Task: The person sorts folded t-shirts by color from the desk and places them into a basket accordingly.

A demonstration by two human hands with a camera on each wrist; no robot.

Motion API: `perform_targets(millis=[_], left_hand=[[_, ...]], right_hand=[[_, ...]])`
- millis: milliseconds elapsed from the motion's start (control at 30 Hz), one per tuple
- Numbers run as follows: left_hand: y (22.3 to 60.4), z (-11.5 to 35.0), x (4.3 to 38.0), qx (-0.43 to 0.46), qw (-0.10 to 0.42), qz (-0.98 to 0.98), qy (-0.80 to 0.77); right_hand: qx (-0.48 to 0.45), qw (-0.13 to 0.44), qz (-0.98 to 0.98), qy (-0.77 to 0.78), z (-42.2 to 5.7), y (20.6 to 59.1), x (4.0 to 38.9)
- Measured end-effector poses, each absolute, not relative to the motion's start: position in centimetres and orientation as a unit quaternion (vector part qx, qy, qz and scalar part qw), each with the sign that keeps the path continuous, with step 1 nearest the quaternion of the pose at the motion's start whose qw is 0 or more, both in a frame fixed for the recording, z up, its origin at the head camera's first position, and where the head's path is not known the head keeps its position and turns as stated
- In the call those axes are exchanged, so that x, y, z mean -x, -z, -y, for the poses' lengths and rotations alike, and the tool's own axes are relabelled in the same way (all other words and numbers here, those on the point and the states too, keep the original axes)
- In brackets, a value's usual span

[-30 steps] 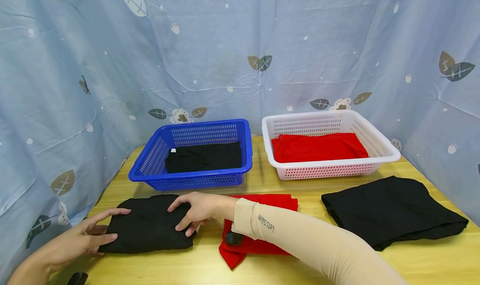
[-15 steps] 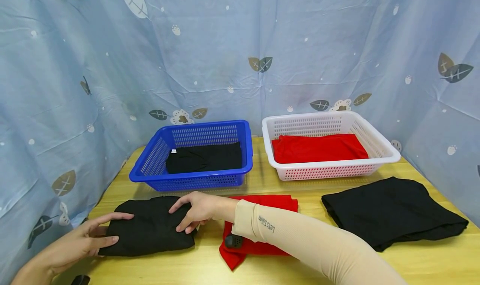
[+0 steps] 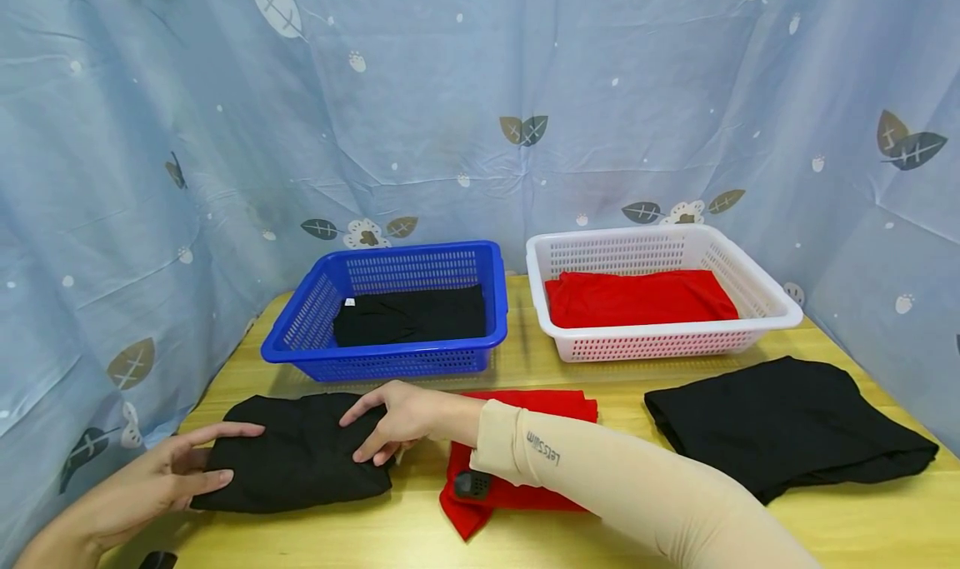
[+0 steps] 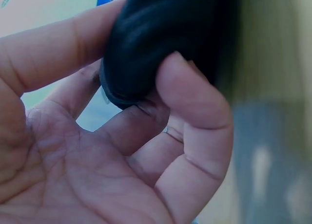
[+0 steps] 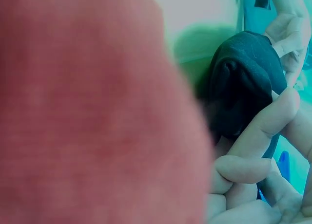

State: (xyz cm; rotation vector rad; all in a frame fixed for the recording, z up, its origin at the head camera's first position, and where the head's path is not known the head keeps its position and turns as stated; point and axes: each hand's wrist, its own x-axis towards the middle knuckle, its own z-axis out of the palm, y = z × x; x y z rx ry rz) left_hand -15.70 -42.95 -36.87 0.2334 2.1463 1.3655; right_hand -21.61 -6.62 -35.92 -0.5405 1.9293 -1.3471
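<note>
A folded black garment point(image 3: 296, 456) lies between both hands at the front left of the table. My left hand point(image 3: 153, 477) grips its left end, and the left wrist view has the thumb on one face of the black cloth point(image 4: 156, 39) and fingers on the other. At the opposite end, my right hand point(image 3: 405, 423) pinches the cloth with thumb and fingers. Its bunched, rolled end point(image 5: 246, 78) shows in the right wrist view. Under the right forearm lies a red folded cloth point(image 3: 540, 400), partly hidden by the sleeve.
Behind the garment stands a blue basket point(image 3: 382, 352) holding a black folded garment point(image 3: 427, 315). To its right, a white basket point(image 3: 667, 330) contains red cloth point(image 3: 637, 298). Another black garment point(image 3: 787, 427) lies at the right. A blue patterned curtain point(image 3: 450, 94) encloses the table.
The black garment's near edge has shifted slightly, and its surface is more bunched between the hands. Both hands keep their hold almost in place. The view has tilted slightly.
</note>
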Motion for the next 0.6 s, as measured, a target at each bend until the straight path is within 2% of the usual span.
perform_targets(millis=[233, 600], left_hand=[[35.9, 42.5, 15.2, -0.066, 0.273, -0.831, -0.480], [33.9, 42.3, 14.0, -0.066, 0.195, -0.891, -0.404]], right_hand=[[0.216, 0.361, -0.734, 0.533, 6.0, 35.2, 21.4], [0.229, 0.348, -0.731, 0.541, 4.9, 33.4, 20.9]])
